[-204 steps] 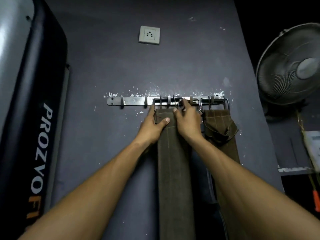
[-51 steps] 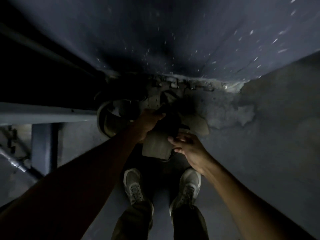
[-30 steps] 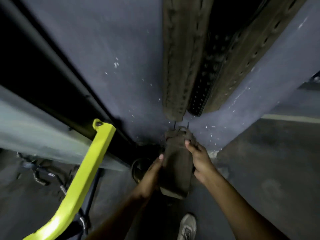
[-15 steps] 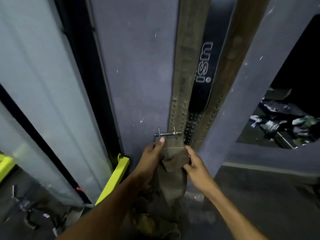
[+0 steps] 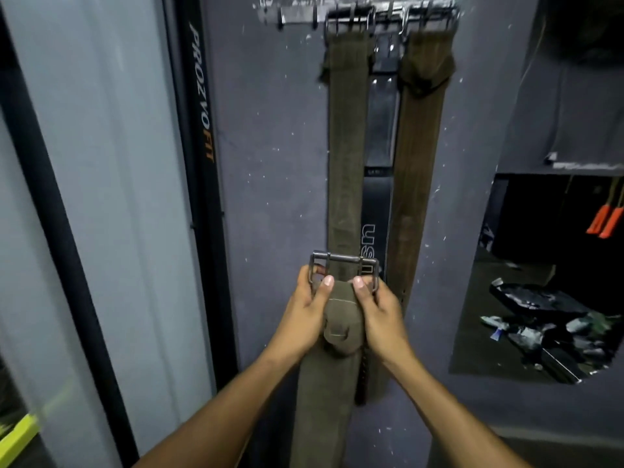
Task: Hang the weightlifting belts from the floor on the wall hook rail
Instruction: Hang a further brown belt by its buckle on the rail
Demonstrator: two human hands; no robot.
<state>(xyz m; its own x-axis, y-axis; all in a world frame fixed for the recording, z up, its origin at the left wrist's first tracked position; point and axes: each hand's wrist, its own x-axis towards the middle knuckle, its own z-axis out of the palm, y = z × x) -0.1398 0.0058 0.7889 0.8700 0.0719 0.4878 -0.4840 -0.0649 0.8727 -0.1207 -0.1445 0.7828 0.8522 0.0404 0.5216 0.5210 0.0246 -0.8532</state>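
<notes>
Wall (image 5: 270, 163), belt (image 5: 339, 319) in both hands.

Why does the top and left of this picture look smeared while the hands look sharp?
Head view: the hook rail at the top edge is smeared, as by camera motion; the grey panel at left is streaked too. The left hand, right hand and buckle near the centre are crisp. Light is dim, and straight edges bow, a wide-lens effect.

Scuffed grey wall (image 5: 270, 163), dim light, black-framed panel (image 5: 199, 163) at left, cluttered dark recess (image 5: 540, 315) right
</notes>
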